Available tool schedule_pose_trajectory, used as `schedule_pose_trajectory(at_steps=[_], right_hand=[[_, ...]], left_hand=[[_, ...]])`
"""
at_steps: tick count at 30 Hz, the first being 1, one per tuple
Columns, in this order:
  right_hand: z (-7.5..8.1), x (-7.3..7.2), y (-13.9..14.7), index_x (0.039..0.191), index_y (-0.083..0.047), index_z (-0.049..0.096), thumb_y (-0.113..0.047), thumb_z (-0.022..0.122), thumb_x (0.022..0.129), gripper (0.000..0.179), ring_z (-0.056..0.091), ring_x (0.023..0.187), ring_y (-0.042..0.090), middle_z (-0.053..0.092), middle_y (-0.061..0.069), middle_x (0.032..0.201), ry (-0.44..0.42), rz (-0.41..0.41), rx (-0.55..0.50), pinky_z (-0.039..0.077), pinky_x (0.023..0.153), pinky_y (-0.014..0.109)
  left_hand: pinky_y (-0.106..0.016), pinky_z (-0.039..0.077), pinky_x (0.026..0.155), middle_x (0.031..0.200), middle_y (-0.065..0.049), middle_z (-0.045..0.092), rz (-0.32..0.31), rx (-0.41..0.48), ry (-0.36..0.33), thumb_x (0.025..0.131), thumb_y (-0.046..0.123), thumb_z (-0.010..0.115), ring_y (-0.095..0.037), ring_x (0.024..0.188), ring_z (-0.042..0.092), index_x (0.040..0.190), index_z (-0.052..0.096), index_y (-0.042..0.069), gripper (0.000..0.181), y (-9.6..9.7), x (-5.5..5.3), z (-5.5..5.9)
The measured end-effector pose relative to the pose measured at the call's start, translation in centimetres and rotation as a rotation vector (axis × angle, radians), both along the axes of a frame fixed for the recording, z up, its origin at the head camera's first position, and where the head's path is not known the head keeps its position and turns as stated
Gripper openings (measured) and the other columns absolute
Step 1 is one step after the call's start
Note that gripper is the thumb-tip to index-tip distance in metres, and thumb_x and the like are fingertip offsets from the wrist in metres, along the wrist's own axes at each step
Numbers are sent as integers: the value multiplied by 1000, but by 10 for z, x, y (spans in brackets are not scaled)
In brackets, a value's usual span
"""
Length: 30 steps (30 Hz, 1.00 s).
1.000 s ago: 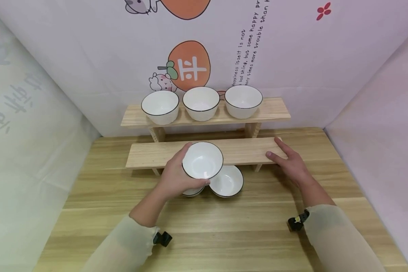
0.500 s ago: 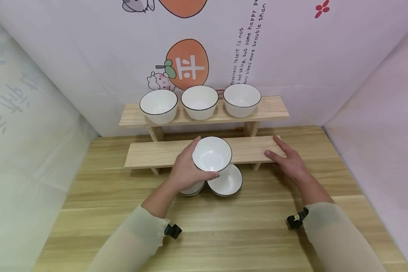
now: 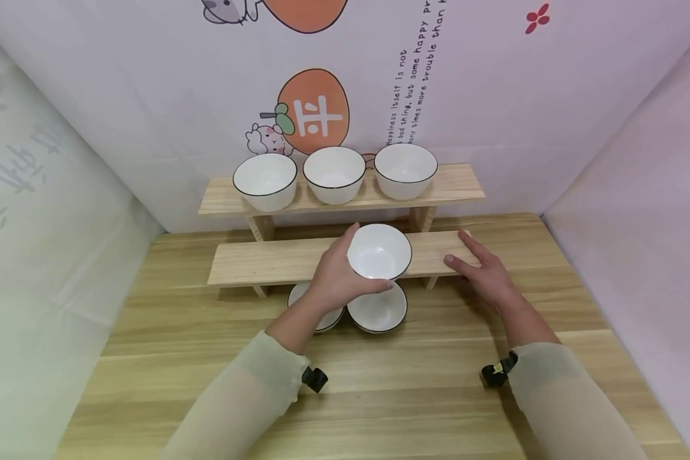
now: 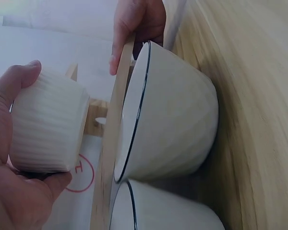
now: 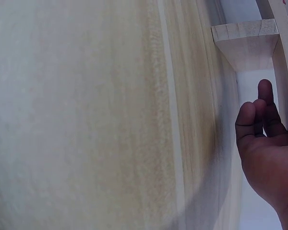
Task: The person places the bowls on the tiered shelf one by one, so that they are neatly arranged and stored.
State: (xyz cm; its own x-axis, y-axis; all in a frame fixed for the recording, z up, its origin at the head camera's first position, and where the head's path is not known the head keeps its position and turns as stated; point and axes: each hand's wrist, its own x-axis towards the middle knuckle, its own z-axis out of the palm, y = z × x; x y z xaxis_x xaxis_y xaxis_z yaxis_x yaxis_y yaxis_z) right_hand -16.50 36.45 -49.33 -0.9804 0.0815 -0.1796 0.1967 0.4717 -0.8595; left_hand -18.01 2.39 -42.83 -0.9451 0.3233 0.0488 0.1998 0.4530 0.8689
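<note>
My left hand (image 3: 342, 275) grips a white bowl (image 3: 379, 249) with a dark rim, thumb on the near side and fingers round the far left side. In the left wrist view the bowl's ribbed wall (image 4: 48, 124) shows, its base close over the lower shelf board (image 3: 264, 262). At that board's right end my right hand (image 3: 485, 271) holds on, thumb on top; the right wrist view shows several of its fingers (image 5: 247, 115) beneath the board. Two more white bowls stand on the table before the shelf, the right one (image 3: 379, 313) and the left one (image 3: 298, 295), partly hidden by my left hand.
On the upper shelf board (image 3: 460, 182) three white bowls stand in a row: left (image 3: 264, 176), middle (image 3: 335, 172) and right (image 3: 405, 169). A wood-grain table (image 3: 379, 396) carries the two-step rack. Printed white cloth (image 3: 483, 83) hangs behind and at both sides.
My left hand has carried the bowl rightward and slightly back along the lower board, uncovering more of the left bowl on the table. The right hand keeps its place at the board's end.
</note>
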Motion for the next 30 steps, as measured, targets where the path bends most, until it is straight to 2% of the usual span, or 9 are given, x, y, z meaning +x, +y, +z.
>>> schedule_pose_trajectory(at_steps=[10, 22, 30], right_hand=[[1, -1, -3, 165, -43, 18, -65, 68, 92, 91, 7, 158, 38, 8, 4, 174, 1, -17, 3, 18, 124, 64], [2, -1, -3, 165, -42, 17, -67, 68, 91, 93, 7, 158, 38, 10, 6, 174, -22, -26, 16, 18, 124, 65], [2, 0, -1, 166, -41, 16, -70, 67, 90, 96, 6, 158, 38, 10, 6, 174, -29, -20, 14, 18, 123, 66]], left_hand=[[-46, 47, 108, 160, -5, 42, -5, 3, -8, 62, 47, 99, -25, 139, 46, 166, 26, 22, 129, 27, -9, 0], [-46, 48, 107, 157, -6, 45, 30, -21, 2, 63, 48, 98, -27, 136, 49, 165, 27, 20, 128, 54, -18, -1], [-44, 50, 106, 154, -9, 48, 34, -17, 14, 65, 43, 99, -27, 134, 51, 165, 26, 14, 127, 67, -23, -1]])
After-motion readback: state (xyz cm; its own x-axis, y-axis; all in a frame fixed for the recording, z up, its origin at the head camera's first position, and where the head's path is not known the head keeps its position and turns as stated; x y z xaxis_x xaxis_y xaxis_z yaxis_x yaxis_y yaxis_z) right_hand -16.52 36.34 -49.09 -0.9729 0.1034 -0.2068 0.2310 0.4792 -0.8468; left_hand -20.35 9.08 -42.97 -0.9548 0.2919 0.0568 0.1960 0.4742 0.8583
